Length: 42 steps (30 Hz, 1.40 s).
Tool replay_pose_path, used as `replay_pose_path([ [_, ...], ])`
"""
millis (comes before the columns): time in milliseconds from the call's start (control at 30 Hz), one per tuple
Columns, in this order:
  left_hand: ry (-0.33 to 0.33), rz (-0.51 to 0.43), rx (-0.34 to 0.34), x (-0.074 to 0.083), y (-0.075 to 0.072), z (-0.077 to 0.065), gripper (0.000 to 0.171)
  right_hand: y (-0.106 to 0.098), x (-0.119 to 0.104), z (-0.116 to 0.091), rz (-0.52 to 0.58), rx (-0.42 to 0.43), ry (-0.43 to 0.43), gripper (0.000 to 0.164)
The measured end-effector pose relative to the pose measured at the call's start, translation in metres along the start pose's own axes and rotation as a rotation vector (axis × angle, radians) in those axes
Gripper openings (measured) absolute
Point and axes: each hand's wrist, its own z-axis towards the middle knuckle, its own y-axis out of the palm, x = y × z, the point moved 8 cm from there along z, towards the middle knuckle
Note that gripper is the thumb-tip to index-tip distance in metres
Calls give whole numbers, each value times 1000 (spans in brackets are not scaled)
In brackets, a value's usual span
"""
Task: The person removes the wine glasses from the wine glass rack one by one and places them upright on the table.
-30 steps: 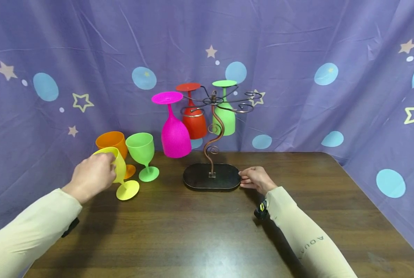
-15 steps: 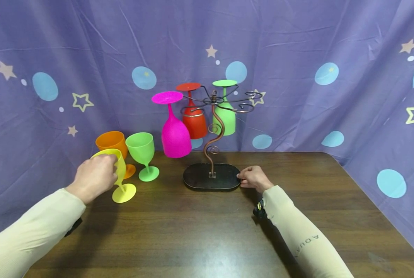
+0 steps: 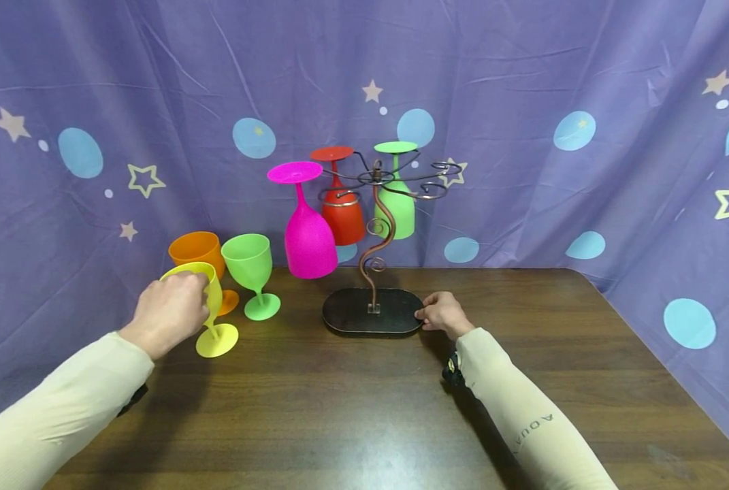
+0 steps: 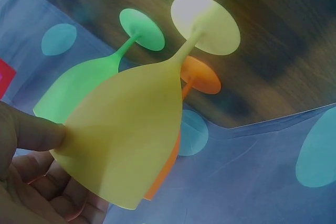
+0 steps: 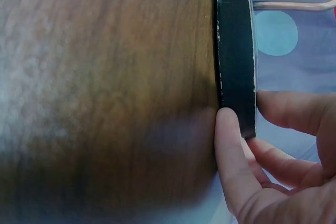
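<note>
My left hand [image 3: 171, 309] grips a yellow goblet [image 4: 123, 129] by its bowl near the rim, the thumb pressed to the outside. The goblet is upright, its yellow foot [image 3: 217, 340] close over the table or on it. Right behind it stand an orange goblet [image 3: 195, 246], partly hidden, and a green goblet [image 3: 249, 262]. My right hand [image 3: 442, 313] pinches the right end of the black oval base [image 5: 236, 51] of a metal goblet rack [image 3: 382, 224]. In the right wrist view, the thumb and fingers lie on either side of the base's edge.
Upside down on the rack hang a magenta goblet [image 3: 309, 245], a red goblet [image 3: 342, 218] and a second green goblet [image 3: 401, 211]. Bare curled hooks [image 3: 434, 190] stick out at its right. A purple patterned curtain [image 3: 493, 82] borders the wooden table [image 3: 315, 408].
The left hand and the yellow goblet have shifted slightly towards me, the goblet's foot moving a little left. The right hand has slid slightly left over the base's end. The rack stays put.
</note>
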Motion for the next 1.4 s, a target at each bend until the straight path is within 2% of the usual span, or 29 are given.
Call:
replay_pose_path([
  [400, -3, 0, 6, 0, -3, 4, 7, 0, 0, 0, 4, -7, -5, 34],
  [633, 13, 4, 68, 4, -7, 7, 18, 0, 1, 1, 5, -3, -5, 33],
  [767, 29, 4, 92, 10, -11, 12, 16, 0, 2, 1, -4, 0, -12, 32],
  [1000, 39, -9, 141, 23, -29, 25, 16, 1, 1, 2, -2, 1, -10, 33],
  [1133, -5, -98, 176, 33, -44, 36, 24, 1, 0, 1, -4, -6, -9, 33],
  [1233, -37, -215, 232, 45, -56, 45, 30, -1, 2, 1, 1, -3, 7, 33],
  [1333, -25, -310, 360, 58, -73, 53, 34, -1, 3, 0, -1, -4, 11, 34],
  [1400, 13, -339, 454, 66, -84, 57, 36, 0, 2, 0, -1, -7, 9, 34],
])
